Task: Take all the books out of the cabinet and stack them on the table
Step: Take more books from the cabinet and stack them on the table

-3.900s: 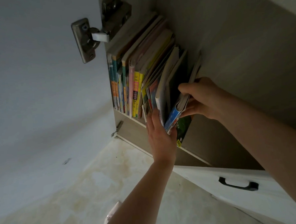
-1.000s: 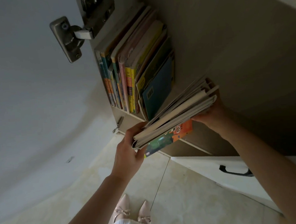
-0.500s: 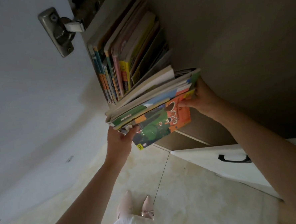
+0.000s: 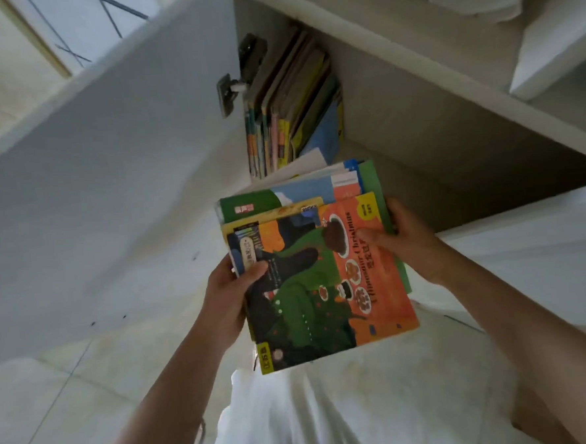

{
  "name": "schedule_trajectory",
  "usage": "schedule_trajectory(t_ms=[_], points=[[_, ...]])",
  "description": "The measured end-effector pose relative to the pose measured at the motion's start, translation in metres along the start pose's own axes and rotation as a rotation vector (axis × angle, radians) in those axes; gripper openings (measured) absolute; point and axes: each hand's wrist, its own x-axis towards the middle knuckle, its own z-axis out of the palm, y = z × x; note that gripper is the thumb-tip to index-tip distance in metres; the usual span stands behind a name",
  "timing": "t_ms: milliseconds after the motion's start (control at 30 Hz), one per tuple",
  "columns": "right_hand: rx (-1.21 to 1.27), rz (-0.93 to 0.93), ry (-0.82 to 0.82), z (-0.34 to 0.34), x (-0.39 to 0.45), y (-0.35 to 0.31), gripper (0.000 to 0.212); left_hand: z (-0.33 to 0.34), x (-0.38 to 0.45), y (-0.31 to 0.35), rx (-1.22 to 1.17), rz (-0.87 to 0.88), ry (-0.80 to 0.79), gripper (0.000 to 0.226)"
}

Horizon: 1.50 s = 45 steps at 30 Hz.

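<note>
Cabinet (image 4: 398, 119) at 12 o'clock; I see left hand (image 4: 225, 294) and right hand (image 4: 411, 240) clamped on book stack (image 4: 322, 271) between them — lower titles hidden.

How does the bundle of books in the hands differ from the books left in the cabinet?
The held bundle lies flat and fanned out, an orange and green cover facing the camera; the cabinet books stand on edge, leaning, spines outward. The bundle is out of the cabinet, gripped by the left hand and right hand; the cabinet books rest untouched on their shelf. Both are thin, colourful books.
</note>
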Motion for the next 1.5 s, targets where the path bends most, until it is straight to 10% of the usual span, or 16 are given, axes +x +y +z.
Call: schedule_trajectory(t_ms=[567, 1000, 1500], points=[[-0.172, -0.258, -0.037, 0.047, -0.149, -0.053, 0.045, 0.02, -0.215, -0.002, -0.05, 0.181, 0.482, 0.031], [-0.435, -0.504, -0.63, 0.135, -0.263, -0.052, 0.046, 0.013, -0.408, -0.124, -0.477, 0.449, 0.942, 0.078], [-0.674, -0.608, -1.234, 0.3, -0.49, 0.052, 0.056, 0.01, -0.64, -0.333, -0.915, 0.612, 1.494, 0.074]])
